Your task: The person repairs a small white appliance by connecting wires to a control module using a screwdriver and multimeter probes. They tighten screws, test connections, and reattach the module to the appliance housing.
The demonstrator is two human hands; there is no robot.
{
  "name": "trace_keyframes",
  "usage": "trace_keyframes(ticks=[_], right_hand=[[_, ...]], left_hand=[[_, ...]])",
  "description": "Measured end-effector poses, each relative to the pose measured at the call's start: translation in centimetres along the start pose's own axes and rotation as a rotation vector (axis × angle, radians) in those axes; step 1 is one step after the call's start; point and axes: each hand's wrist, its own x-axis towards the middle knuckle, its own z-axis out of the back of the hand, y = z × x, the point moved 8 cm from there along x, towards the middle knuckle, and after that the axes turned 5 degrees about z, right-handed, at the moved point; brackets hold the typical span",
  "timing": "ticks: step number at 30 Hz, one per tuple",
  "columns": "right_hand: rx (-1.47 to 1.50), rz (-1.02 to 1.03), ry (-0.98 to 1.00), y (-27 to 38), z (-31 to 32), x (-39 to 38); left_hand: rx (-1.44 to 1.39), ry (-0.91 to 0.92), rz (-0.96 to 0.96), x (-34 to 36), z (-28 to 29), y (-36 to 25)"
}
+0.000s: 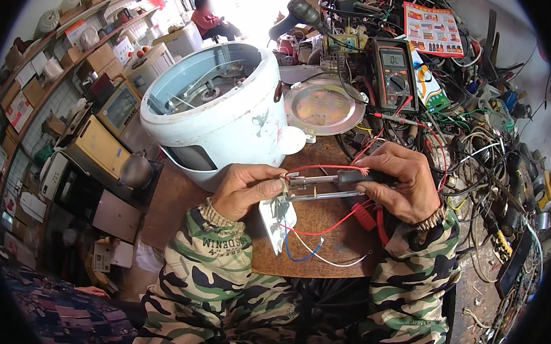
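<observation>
My left hand (248, 191) pinches a small white part (277, 225) with metal terminals at its top. Red, blue and white wires hang from it over the brown tabletop (324, 248). A dark-handled tool with a thin metal shaft (353, 177) is in my right hand (403, 182), its tip at the terminals. A red wire (325, 166) runs from the part to my right fingertips. Below the shaft lies a second slim metal rod (327, 196), whose far end is hidden at my right fingers. Under that hand is a red clip-like piece (365, 217).
A pale blue round appliance body (222, 128), open at the top, stands ahead. A metal disc (325, 109) and a multimeter (395, 73) lie beyond. Tangled cables (476, 159) crowd the right. Shelves (61, 65) line the left. One person (209, 18) sits far back; another's sleeve (57, 311) shows lower left.
</observation>
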Motion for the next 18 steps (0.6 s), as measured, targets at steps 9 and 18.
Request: trace_keyframes(ticks=[9, 18], right_hand=[[-0.082, -0.007, 0.052, 0.5, -0.9, 0.5], [-0.397, 0.168, 0.007, 2.1, -1.3, 0.7]], left_hand=[[0.164, 0.001, -0.013, -0.2, 0.0, -0.8], [0.163, 0.073, 0.026, -0.3, -0.1, -1.3]])
